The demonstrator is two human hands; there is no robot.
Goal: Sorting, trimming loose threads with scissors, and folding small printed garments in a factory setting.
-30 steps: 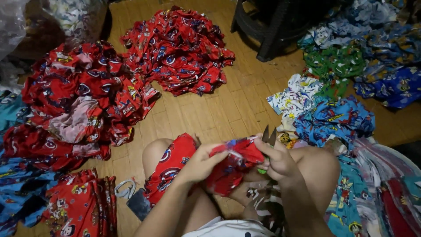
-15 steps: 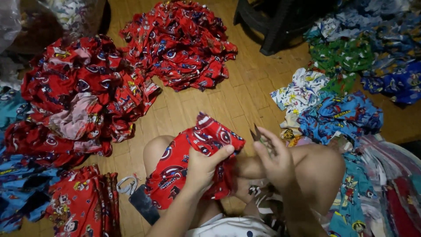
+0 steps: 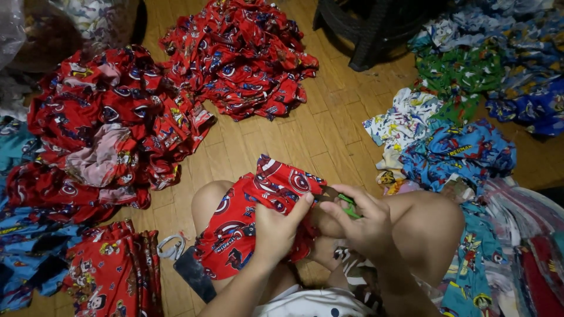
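While the person sits on the wooden floor with knees drawn apart, the left hand pinches the edge of a red printed garment between thumb and curled fingers. This garment drapes over the left knee and thigh, near the bottom edge of the floor in view. The right hand is closed around a small green-handled cutting tool, its tip touching the cloth just beside the left thumb; whether the blades are apart cannot be told.

A heap of red printed clothes lies toward the far edge of the floor, and a larger red heap spreads along the left edge. A stack of folded red pieces sits at the near left corner, beside blue cloth. To the right, a blue printed garment and a white printed one lie just beside the right knee, with green cloth beyond them and more blue pieces at the right edge. A dark wicker stool stands at the far edge. A clear plastic bag shows in the far left corner; what it holds cannot be made out. A dark flat object lies under the left thigh.
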